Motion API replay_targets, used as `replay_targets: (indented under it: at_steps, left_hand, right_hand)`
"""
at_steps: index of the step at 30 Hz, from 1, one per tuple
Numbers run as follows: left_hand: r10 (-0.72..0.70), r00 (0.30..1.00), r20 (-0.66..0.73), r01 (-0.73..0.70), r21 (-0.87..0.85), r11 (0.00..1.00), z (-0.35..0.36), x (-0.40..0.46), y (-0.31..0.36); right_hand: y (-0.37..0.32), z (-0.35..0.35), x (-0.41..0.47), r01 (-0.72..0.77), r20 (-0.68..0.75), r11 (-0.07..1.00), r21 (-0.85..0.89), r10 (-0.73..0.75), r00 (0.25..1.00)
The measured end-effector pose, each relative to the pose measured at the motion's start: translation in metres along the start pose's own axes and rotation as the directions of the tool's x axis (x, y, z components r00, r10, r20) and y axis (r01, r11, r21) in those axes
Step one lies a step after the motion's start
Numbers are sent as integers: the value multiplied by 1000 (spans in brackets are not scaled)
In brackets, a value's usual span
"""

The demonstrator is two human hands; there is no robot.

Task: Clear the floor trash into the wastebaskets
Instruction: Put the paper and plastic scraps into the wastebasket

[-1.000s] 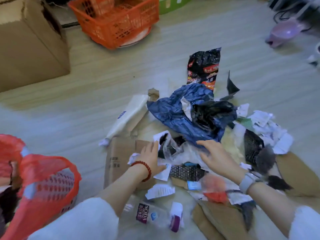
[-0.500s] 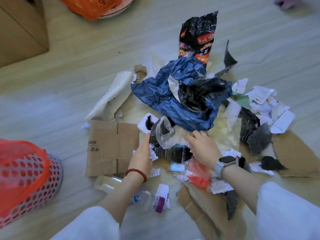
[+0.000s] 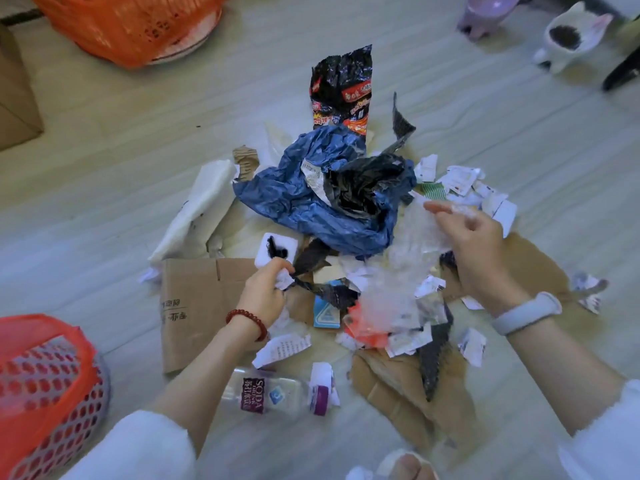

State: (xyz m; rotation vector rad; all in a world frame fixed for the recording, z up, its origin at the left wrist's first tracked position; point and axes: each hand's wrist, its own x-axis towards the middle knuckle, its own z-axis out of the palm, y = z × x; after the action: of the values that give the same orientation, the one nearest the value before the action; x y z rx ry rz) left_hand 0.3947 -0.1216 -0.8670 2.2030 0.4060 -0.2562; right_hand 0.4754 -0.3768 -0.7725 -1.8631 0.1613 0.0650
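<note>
A heap of trash is spread over the floor [image 3: 104,168] in front of the person. The left hand [image 3: 265,292] is curled around a crumpled white scrap [image 3: 284,279] together with the end of a dark strip [image 3: 329,292], at the near left edge of the heap, just above a flat cardboard sheet [image 3: 194,306]. The right hand [image 3: 471,247] is raised at the heap's right side, and a clear plastic film [image 3: 408,271] is pinched in its fingers; the film hangs down over a red wrapper [image 3: 363,330] and torn paper bits. Between and beyond the hands a crumpled blue bag [image 3: 304,199] is seen, with a black bag [image 3: 360,192] bunched in it, and farther off a black snack packet [image 3: 341,91] stands upright. A white pouch [image 3: 201,209] lies to the left of the blue bag. Nearer the person, below the left wrist, a clear bottle [image 3: 270,393] lies on its side, and brown cardboard [image 3: 398,386] lies under the right forearm. White slips [image 3: 464,181] are scattered beyond the right hand. One wastebasket [image 3: 45,393], lined with a red bag, stands at the near left, well apart from the heap; an orange basket [image 3: 131,26] stands at the far left.
</note>
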Motion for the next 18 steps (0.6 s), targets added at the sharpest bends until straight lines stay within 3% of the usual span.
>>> replay_targets:
  at_steps: [1, 3, 6, 8, 12, 16, 18]
  left_hand:
    - [29, 999, 30, -29, -6, 1000, -3, 0, 3]
    - [75, 995, 68, -75, 0, 997, -10, 1, 7]
    - [119, 988, 103, -127, 71, 989, -21, 5, 8]
    - [129, 982, 140, -151, 156, 976, -27, 7, 5]
    - [71, 984, 165, -112, 258, 960, -27, 3, -5]
    - [42, 986, 163, -94, 327, 940, -22, -7, -10]
    - [28, 994, 104, -60, 314, 947, -21, -8, -10]
  right_hand:
    - [2, -4, -4, 21, -1, 999, -34, -21, 1000]
    - [18, -6, -13, 97, 48, 961, -259, -88, 995]
    - [54, 4, -35, 223, 265, 773, -594, -74, 962]
    - [80, 16, -54, 293, 388, 680, -672, -13, 922]
    - [116, 34, -77, 383, 539, 466, -798, 266, 799]
    - [127, 38, -72, 413, 533, 372, -831, 320, 783]
    - [126, 39, -68, 401, 537, 420, -814, 282, 795]
